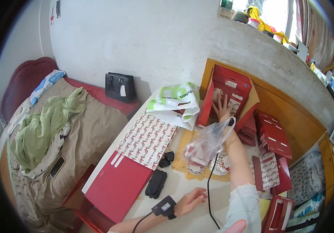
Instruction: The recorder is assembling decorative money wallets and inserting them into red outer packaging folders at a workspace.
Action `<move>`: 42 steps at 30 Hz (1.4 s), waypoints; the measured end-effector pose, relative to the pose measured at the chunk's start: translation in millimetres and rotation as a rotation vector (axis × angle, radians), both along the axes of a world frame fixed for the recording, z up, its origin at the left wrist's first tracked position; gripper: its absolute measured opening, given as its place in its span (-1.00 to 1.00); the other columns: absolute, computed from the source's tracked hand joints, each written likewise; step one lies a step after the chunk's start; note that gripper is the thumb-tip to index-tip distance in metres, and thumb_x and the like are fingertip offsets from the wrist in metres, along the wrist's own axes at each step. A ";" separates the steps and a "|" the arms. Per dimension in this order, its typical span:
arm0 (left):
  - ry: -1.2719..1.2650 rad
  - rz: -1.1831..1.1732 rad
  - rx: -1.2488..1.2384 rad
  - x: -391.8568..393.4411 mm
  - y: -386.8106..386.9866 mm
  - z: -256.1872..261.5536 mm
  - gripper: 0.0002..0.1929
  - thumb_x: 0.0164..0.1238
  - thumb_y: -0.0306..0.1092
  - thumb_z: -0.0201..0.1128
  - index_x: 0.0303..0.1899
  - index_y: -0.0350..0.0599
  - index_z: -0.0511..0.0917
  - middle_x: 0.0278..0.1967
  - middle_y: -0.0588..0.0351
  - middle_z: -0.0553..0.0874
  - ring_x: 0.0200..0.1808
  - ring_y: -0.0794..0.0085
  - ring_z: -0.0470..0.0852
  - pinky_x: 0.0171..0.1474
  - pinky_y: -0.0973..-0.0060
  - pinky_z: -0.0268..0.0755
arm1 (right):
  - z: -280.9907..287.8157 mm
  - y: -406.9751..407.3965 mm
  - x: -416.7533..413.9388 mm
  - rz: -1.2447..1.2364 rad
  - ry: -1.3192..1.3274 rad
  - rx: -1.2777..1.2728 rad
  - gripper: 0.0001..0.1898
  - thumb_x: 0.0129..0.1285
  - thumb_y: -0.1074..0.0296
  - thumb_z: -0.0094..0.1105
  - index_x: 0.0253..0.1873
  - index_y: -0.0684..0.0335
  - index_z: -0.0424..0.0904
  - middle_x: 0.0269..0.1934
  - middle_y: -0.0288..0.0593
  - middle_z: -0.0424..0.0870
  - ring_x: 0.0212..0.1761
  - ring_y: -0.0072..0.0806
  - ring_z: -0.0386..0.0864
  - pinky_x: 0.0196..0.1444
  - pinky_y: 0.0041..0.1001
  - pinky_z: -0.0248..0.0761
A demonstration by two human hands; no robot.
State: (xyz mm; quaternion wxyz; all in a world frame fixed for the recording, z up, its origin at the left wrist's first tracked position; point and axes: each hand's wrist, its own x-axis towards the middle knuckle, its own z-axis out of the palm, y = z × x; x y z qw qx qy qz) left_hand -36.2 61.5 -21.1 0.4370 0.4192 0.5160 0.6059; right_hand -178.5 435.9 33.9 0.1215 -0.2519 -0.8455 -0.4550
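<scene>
My right hand (pixel 223 108) reaches into a red cardboard box (pixel 205 112) with its fingers spread. It lies against flat red packages (pixel 231 75) standing inside and grips nothing that I can see. A clear plastic bag (pixel 206 141) lies just below that wrist, over round white lace-edged paper pieces (pixel 220 164). Low over the white table (pixel 181 177), my left hand (pixel 190 200) has its fingers loosely bent and apart, holding nothing. A black device is strapped to the left wrist. Nearest to that hand is a black case (pixel 156 184).
Left on the table are red cardboard sheets (pixel 119 186), patterned sheets (pixel 146 139) and a green-white plastic bag (pixel 174 99). Folded red boxes (pixel 273 132) crowd the right. Black cables run from both wrists. A bed (pixel 97 125) holds a phone (pixel 57 167) and a black handbag (pixel 120 87).
</scene>
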 end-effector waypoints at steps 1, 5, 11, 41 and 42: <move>0.000 0.000 0.001 -0.3 -0.1 -0.7 -0.66 0.43 -0.28 -0.08 0.12 -0.28 0.23 -0.15 0.03 0.57 -0.13 0.45 0.57 -0.02 0.49 0.38 | 0.3 1.2 0.6 -0.003 -0.007 -0.002 -0.37 0.21 0.21 -0.02 0.37 -0.35 0.01 0.44 -0.05 -0.37 0.42 0.15 -0.26 -0.06 0.18 0.29; -0.082 -0.024 -0.015 0.0 2.4 -1.0 -0.65 0.45 -0.29 -0.10 0.14 -0.30 0.24 -0.10 0.02 0.55 -0.07 0.43 0.55 0.07 0.47 0.34 | 13.0 -3.4 17.0 0.137 -0.009 -0.084 -0.45 0.24 0.20 -0.14 0.36 -0.26 0.10 0.43 0.03 -0.26 0.40 0.15 -0.14 0.10 0.13 0.18; -0.025 -0.001 0.000 -0.1 5.3 -1.7 -0.66 0.47 -0.24 -0.14 0.06 -0.32 0.33 -0.14 0.04 0.57 -0.10 0.43 0.55 0.06 0.47 0.36 | 57.3 -16.1 67.3 0.362 -0.126 0.193 -0.46 0.16 0.13 -0.14 0.28 0.09 0.23 0.34 0.01 0.09 0.40 -0.10 -0.02 0.38 -0.05 -0.22; 0.229 -0.188 0.101 16.5 3.4 13.1 -0.81 0.34 -0.42 -0.01 -0.24 -0.33 0.53 -0.30 0.10 0.63 -0.26 0.51 0.59 -0.11 0.56 0.44 | 13.5 -167.1 430.8 -0.008 0.824 -0.880 -0.74 0.10 0.23 0.18 -0.33 0.32 0.41 -0.32 0.03 0.49 -0.24 -0.05 0.47 -0.22 -0.19 0.34; 0.200 -0.186 0.120 20.4 2.5 15.8 -0.81 0.33 -0.41 0.00 -0.24 -0.33 0.53 -0.31 0.09 0.64 -0.27 0.51 0.61 -0.12 0.56 0.45 | 12.5 -158.1 429.6 0.010 0.902 -0.849 -0.69 0.07 0.20 0.23 -0.40 0.32 0.36 -0.41 0.05 0.47 -0.33 -0.01 0.46 -0.30 -0.15 0.33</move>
